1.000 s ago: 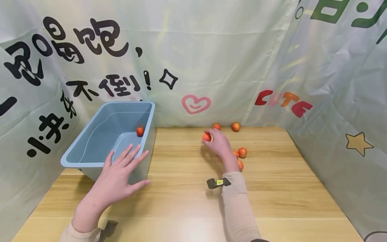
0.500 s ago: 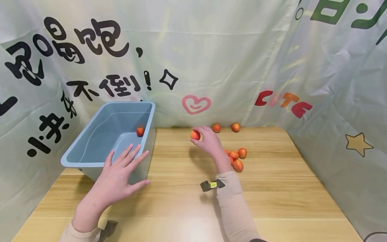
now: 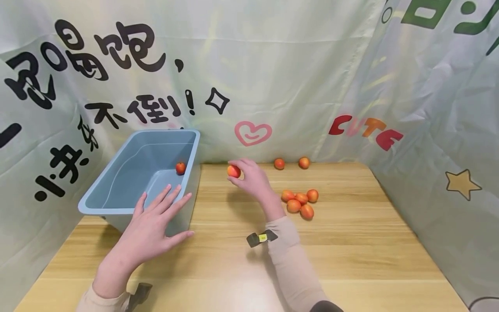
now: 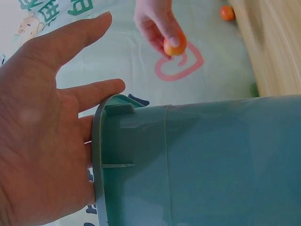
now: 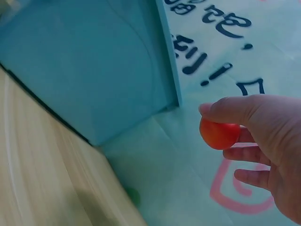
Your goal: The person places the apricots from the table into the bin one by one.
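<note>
In my right hand [image 3: 251, 180] I pinch a small red-orange cherry tomato [image 5: 220, 133] between thumb and fingers, raised over the table just right of the blue plastic bin [image 3: 193, 173]. My left hand [image 3: 152, 229] lies with spread, straight fingers at the bin's near rim, as the left wrist view also shows along the rim [image 4: 98, 155]. Inside the bin sits one red tomato [image 3: 180, 168] near its right wall. To the right of my right forearm, several tomatoes [image 3: 301, 198] lie clustered on the wooden table.
Two more tomatoes stand at the table's back edge, one tomato [image 3: 279, 163] left of the other tomato [image 3: 304, 162]. A printed cloth [image 3: 273, 86] hangs behind and beside the wooden table [image 3: 366, 242]. The bin occupies the table's back left.
My right hand has moved left toward the bin with the tomato in its fingers, uncovering the clustered tomatoes. The left hand has stayed in place.
</note>
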`<state>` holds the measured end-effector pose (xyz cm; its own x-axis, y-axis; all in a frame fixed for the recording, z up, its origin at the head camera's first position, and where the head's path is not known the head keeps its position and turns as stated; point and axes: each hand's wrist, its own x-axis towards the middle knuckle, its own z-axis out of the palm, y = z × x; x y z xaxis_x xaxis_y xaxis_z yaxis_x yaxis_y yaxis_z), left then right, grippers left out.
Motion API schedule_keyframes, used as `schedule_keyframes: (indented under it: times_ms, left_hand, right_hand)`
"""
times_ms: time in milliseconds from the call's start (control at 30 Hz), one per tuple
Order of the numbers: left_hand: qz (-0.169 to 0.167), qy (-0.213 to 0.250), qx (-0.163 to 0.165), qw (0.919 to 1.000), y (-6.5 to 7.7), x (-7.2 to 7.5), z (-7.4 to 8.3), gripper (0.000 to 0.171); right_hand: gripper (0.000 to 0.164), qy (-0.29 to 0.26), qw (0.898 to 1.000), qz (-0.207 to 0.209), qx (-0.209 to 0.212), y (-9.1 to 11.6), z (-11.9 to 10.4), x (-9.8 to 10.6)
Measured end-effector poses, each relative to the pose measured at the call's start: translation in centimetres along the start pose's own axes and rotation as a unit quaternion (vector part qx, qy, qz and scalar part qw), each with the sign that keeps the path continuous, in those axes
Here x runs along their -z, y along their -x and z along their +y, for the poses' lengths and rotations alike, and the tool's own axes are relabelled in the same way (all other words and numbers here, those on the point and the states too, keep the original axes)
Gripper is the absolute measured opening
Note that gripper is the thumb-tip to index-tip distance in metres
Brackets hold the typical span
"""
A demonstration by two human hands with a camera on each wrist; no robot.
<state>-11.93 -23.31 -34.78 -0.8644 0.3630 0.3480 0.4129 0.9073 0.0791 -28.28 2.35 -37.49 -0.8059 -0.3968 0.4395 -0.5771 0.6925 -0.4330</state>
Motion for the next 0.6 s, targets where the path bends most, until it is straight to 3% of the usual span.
schedule_keyframes:
  times_ms: [600]
  left_hand:
    - [-0.003,-0.008,-0.001,1.0000,0.0,0.0,0.0,0.085]
  right_hand:
    - [0.044,0.015,0.993,0.008,0.120,-4.0,-5.1,0.6]
